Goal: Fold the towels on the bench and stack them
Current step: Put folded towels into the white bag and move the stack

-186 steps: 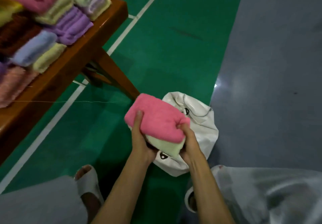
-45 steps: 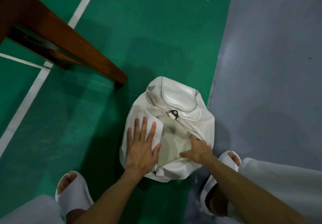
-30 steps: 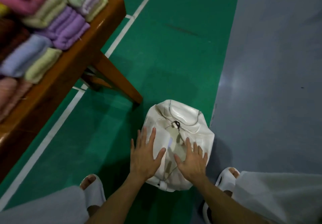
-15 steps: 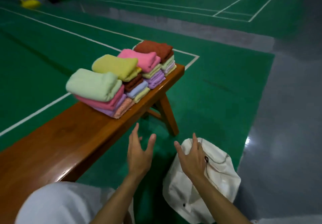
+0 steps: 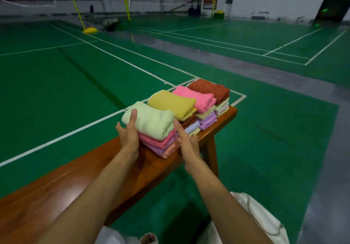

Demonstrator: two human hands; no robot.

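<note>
Several stacks of folded towels stand in a row at the far end of the wooden bench (image 5: 56, 187). The nearest stack (image 5: 162, 145) is topped by a light green towel (image 5: 151, 122), with pink, purple and peach towels under it. My left hand (image 5: 128, 135) grips this stack's left side, thumb lying on the green towel. My right hand (image 5: 186, 141) grips its right side, thumb against the towels and fingers curled near the bench edge. Behind it stand stacks topped by a yellow towel (image 5: 172, 105), a pink towel (image 5: 197, 99) and a rust-brown towel (image 5: 210, 89).
A white bag (image 5: 261, 223) lies on the green floor by my right arm. My knees and a slippered foot (image 5: 149, 239) show at the bottom edge. The bench leg (image 5: 212, 156) slants down under the stacks. Badminton courts with nets and yellow posts stretch beyond.
My hands left the white bag on the floor and rose to the bench. They now clasp the nearest towel stack from both sides. The view lifted from the floor to the court.
</note>
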